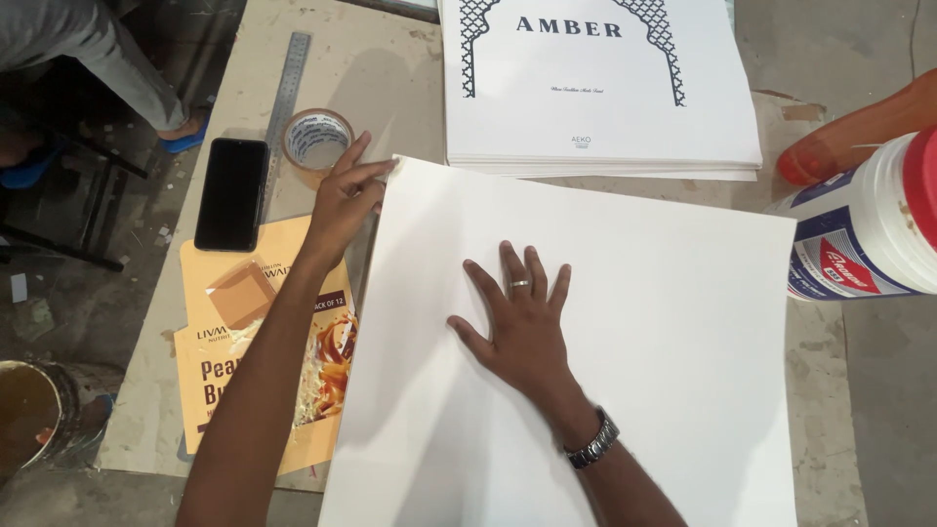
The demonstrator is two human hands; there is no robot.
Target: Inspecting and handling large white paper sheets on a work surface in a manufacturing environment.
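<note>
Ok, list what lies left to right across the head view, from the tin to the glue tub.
Tin → phone → tape roll → left hand → right hand → glue tub.

Flat orange carton (256,344) lower left, dark phone screen (230,193) above; white-blue-red labelled tub (859,239) right.
</note>
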